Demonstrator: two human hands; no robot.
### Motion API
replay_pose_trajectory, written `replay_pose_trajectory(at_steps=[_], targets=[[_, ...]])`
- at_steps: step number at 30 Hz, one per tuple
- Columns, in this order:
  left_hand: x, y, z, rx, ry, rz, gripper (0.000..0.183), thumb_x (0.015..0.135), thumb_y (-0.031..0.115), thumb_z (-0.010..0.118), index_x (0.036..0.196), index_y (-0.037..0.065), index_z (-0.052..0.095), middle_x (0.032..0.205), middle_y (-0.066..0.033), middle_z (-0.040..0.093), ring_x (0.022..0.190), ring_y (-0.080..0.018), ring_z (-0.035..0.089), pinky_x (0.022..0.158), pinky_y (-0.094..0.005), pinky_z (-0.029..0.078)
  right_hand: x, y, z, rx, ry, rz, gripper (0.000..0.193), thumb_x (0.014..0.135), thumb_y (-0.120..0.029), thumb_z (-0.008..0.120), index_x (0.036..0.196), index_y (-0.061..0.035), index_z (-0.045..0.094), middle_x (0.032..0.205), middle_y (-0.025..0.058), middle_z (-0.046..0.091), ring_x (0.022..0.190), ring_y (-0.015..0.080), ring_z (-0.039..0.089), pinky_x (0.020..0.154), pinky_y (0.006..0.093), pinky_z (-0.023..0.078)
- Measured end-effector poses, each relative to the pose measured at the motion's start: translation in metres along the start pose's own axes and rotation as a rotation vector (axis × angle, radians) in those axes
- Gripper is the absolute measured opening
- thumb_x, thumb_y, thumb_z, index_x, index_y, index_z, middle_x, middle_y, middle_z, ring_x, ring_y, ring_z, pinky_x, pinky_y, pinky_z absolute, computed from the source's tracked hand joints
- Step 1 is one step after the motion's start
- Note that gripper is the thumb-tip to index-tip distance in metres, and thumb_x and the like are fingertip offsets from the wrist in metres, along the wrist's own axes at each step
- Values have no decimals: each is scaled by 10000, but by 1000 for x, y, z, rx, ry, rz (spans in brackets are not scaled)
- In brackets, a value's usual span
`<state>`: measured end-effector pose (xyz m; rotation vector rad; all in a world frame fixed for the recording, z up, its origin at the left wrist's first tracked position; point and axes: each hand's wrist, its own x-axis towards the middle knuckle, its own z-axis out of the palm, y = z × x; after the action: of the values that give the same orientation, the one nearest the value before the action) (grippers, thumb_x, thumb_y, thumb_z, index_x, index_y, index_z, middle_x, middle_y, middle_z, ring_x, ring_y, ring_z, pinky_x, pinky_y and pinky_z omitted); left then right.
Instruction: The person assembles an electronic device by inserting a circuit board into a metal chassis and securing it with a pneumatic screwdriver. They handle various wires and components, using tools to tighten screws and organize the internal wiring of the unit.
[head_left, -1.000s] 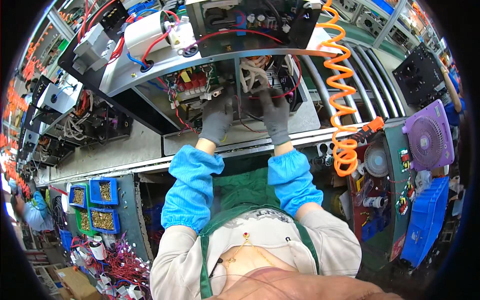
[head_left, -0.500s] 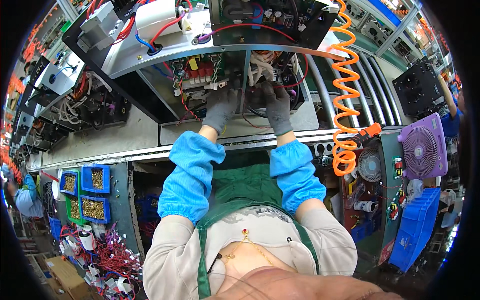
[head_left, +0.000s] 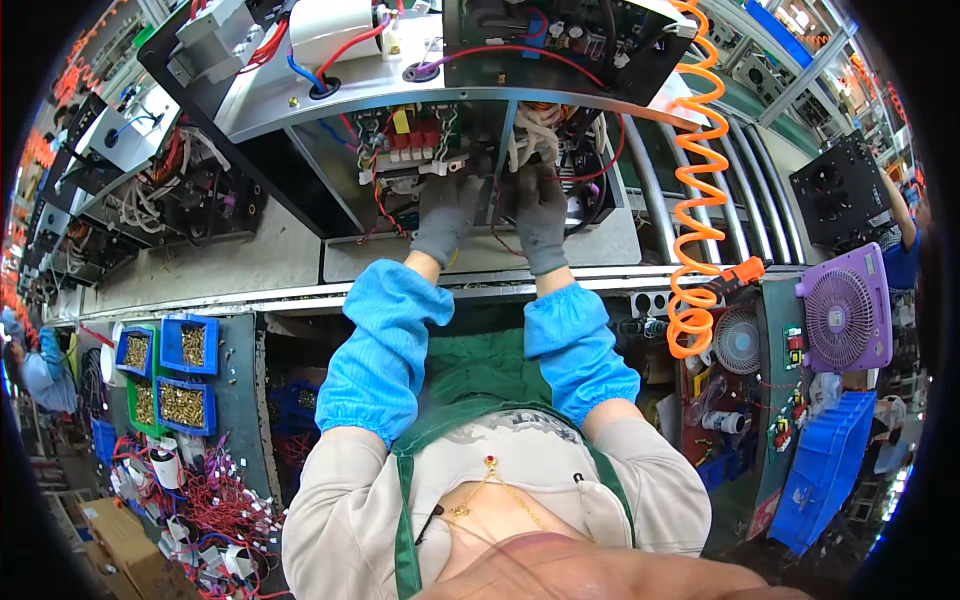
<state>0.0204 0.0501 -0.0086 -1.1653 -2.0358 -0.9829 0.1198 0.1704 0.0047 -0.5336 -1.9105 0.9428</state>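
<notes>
Both my hands, in grey gloves, reach into the lower bay of a metal-framed electrical cabinet (head_left: 470,107). My left hand (head_left: 445,210) is beside the circuit board (head_left: 415,135) with red and yellow parts, its fingers drawn together. My right hand (head_left: 541,215) sits across the upright divider, just below a bundle of white wires (head_left: 535,138), its fingers closed too. The fingertips of both are lost in shadow, so what they hold cannot be made out. A thin twisted red and black wire (head_left: 383,205) hangs left of my left hand. A red cable (head_left: 622,150) loops at the right.
A coiled orange air hose (head_left: 703,210) hangs at the right, before the conveyor rollers (head_left: 735,190). Blue bins of brass fasteners (head_left: 188,345) and tangled red wires (head_left: 225,495) lie at left. A purple fan (head_left: 845,305) and a blue crate (head_left: 825,470) stand at right.
My right hand has shifted slightly left, toward the divider, and a little lower. My left hand stays by the board, slightly further right. The cabinet appears slightly lower and further right in view.
</notes>
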Motion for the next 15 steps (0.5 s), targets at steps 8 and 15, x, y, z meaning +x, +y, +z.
replay_pose_trajectory(at_steps=[8, 15], targets=[[-5, 11, -15, -150, 21, -251, 197, 801, 180, 609, 938, 39, 592, 849, -174, 609, 765, -372, 571, 680, -462, 450, 22, -24, -37, 184, 102, 54, 209, 879, -140, 528, 989, 27, 588, 869, 134, 666, 755, 197, 623, 671, 319, 478], [-28, -14, -23, -449, 68, -464, 185, 855, 124, 614, 1016, 36, 590, 865, -106, 631, 768, -226, 629, 658, -330, 499, 32, -13, -41, 90, -51, 60, 202, 818, -149, 558, 972, -26, 601, 855, 187, 642, 763, 371, 618, 664, 373, 483]])
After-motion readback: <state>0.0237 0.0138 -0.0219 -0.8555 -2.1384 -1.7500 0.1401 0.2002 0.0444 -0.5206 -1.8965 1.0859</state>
